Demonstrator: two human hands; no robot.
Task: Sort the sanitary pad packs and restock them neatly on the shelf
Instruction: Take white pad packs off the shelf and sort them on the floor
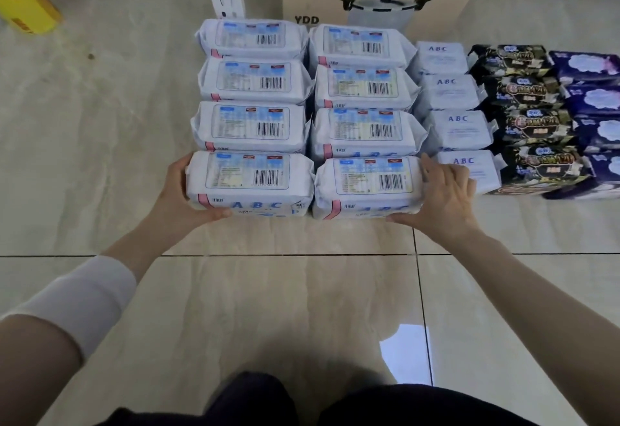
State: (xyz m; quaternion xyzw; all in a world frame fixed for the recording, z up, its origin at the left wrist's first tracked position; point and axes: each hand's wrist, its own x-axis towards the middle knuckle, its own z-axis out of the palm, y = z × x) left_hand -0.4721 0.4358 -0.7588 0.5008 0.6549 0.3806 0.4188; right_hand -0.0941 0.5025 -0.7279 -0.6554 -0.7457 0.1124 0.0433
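Two nearest white plastic-wrapped pad packs (250, 180): left hand (181, 191) and right hand (443, 197) curl fingers round their outer ends; best pressed inward evenly and kept level.

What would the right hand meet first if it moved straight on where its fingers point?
The right hand, gripping the nearest right pack, points forward. It would probably meet the white pack behind first, though depth is unclear.

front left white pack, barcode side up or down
Up: the front left white pack shows its barcode panel on top, gripped by the left hand.
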